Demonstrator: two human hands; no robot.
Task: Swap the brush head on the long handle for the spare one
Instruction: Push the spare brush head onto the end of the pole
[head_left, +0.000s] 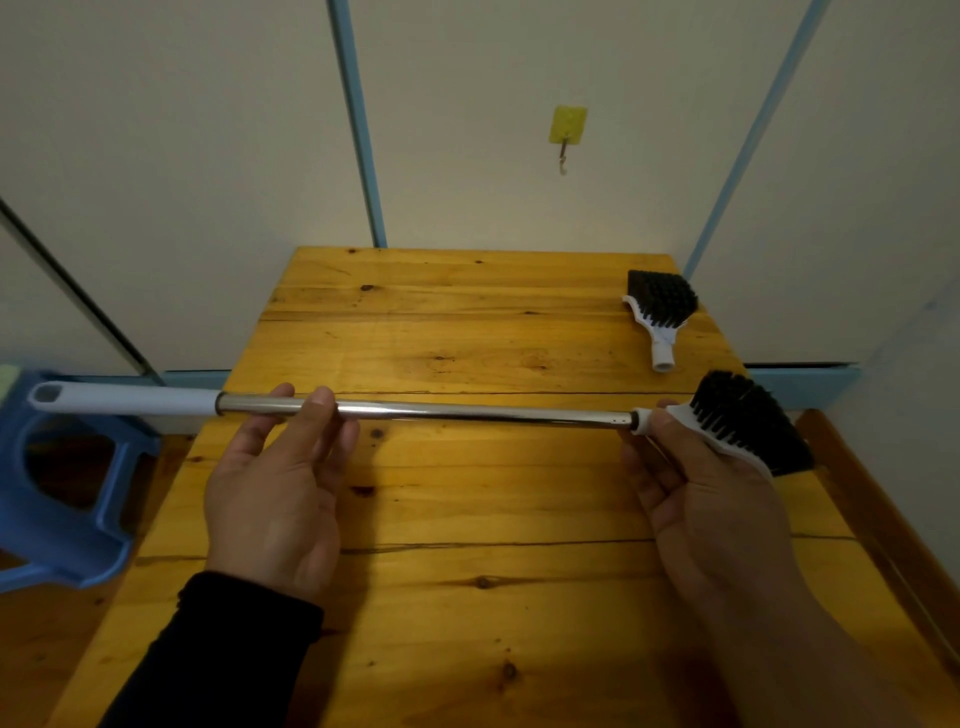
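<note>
Nearest the camera: left hand (275, 499), dark sleeve, palm up under the long handle (426, 409), fingers curled up round the steel shaft near its middle, thumb on the near side. That hand grips the shaft, no gap visible.

Right hand (711, 499) at the same depth, bare forearm, cradles the fitted brush head (748, 421); fingers wrap the white neck just beside the collar where head meets shaft, black bristles fanning out past the hand, up and right. Whether the thumb presses the collar cannot be told.

Handle's long axis runs left-right across the view, held above the wooden table (441, 519), white grip end sticking out past the table's left edge over a blue stool (67, 499). So the joint sits at the right end, inside the right hand's reach; left hand serves as the anchor. Judgement: the head is still on, and removal likely means the right hand twisting or pulling along that axis, away from the left.

Farther back: spare brush head (660, 312) lies on the table's far right corner, socket end pointing toward the person, bristles up. It is beyond the right hand and apart from it, nearer that hand than the left.

Beyond: wall, yellow hook (567, 127).
</note>
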